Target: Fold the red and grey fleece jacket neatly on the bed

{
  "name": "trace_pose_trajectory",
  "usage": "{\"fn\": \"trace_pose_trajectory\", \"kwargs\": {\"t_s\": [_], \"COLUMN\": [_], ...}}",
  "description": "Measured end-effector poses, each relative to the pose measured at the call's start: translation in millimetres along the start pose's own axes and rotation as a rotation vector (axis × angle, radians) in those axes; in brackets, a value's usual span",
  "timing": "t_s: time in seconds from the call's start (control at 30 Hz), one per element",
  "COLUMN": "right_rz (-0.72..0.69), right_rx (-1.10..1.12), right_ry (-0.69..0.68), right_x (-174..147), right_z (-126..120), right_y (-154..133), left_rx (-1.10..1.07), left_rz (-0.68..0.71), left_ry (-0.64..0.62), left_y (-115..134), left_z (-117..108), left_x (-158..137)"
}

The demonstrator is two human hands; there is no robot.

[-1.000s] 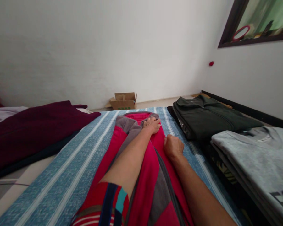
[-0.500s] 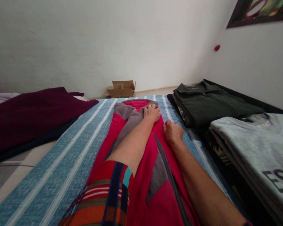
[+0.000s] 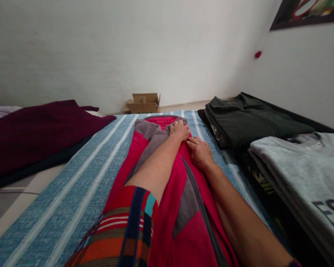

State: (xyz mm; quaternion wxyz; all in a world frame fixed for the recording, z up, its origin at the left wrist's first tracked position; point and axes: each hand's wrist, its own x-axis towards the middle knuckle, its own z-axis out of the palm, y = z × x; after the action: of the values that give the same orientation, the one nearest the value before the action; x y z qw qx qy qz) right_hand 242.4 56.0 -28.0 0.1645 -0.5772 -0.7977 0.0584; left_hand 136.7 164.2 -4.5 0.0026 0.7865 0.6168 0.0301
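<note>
A red-pink jacket (image 3: 161, 230) with grey shoulder panels and a dark zip strip lies folded lengthwise in front of me, its collar toward the wall. My left hand (image 3: 180, 129) rests on the grey shoulder just below the collar, palm down, fingers lying slightly bent on the cloth. Close behind it, my right hand (image 3: 200, 151) lies on the jacket's right edge with its fingers stretched to the left, nearly touching my left hand. The undersides of both hands are hidden.
A blue striped bedsheet (image 3: 80, 185) lies under the jacket. Maroon clothing (image 3: 44, 133) is piled at left. At right are a dark green zip top (image 3: 253, 118) and a stack of grey T-shirts (image 3: 297, 163). A cardboard box (image 3: 143, 107) stands by the wall.
My right hand has gone from curled fingers to stretched-out ones and has moved slightly forward and left along the jacket's edge. My left hand stays in place.
</note>
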Motion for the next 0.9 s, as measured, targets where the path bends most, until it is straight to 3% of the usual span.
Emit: {"fn": "trace_pose_trajectory", "kwargs": {"t_s": [0.33,0.57,0.9], "right_rz": [0.109,0.018,0.068], "right_rx": [-0.022,0.029,0.021], "right_ry": [-0.062,-0.087,-0.104], "right_x": [0,3,2], "right_z": [9,8,14], "right_y": [-1,-1,0], "left_rx": [-0.034,-0.019,0.012], "left_rz": [-0.024,-0.042,-0.032], "left_ry": [0.020,0.046,0.012], "left_y": [-7,-8,-2], "left_z": [1,-1,-4], "left_x": [5,4,2]}}
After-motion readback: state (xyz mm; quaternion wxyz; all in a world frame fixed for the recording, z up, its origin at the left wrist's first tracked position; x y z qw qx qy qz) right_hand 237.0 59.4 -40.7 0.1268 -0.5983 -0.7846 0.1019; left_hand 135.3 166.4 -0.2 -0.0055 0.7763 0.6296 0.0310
